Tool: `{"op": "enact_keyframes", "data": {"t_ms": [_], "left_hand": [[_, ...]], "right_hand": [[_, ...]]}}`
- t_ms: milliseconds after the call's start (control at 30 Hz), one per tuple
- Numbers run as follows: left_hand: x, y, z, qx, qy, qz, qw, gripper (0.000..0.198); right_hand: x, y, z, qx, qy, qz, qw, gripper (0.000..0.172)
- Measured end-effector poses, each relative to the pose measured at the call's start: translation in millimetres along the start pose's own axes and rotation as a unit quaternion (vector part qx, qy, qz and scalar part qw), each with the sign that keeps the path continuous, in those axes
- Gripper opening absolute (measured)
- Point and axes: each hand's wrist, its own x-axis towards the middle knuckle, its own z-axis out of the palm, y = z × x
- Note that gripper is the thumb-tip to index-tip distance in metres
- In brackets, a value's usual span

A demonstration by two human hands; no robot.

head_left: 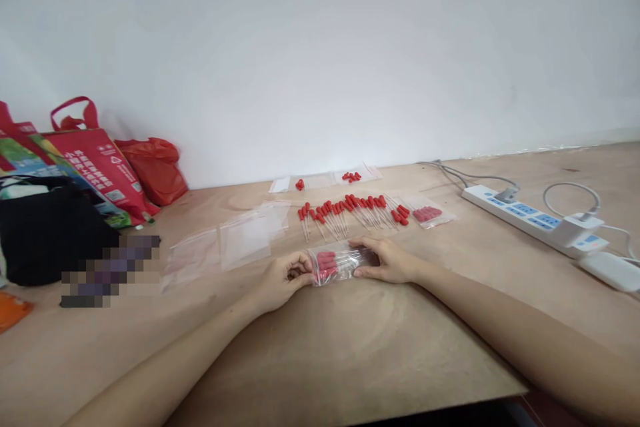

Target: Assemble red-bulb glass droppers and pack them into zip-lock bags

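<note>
My left hand and my right hand rest on the wooden table and grip a small clear plastic bag between them, one hand at each end. The bag holds red-capped droppers, their red ends toward my left hand. Both hands have the fingers closed on the bag. Just beyond the bag lies a row of several loose red-capped droppers. A filled bag of droppers sits to the right of that row.
Empty clear bags lie left of the droppers, and two more bags lie near the wall. A white power strip with cables is at right. Red shopping bags and a black bag stand at left.
</note>
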Motion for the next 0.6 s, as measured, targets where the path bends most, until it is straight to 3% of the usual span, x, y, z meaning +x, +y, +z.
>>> {"op": "enact_keyframes", "data": {"t_ms": [300,467,600], "left_hand": [[4.4,4.9,-1.3,-0.052,0.003,-0.055,0.997,0.034],[3.2,3.4,4.5,0.019,0.017,-0.026,0.999,0.041],[5.0,1.3,-3.2,-0.003,0.045,-0.067,0.997,0.047]], "right_hand": [[-0.3,-1.2,-0.3,0.006,0.001,-0.003,1.000,0.056],[-0.7,-2.7,-1.6,0.016,-0.003,-0.011,1.000,0.056],[-1.6,-4.5,-3.1,0.020,-0.015,-0.016,1.000,0.058]]}}
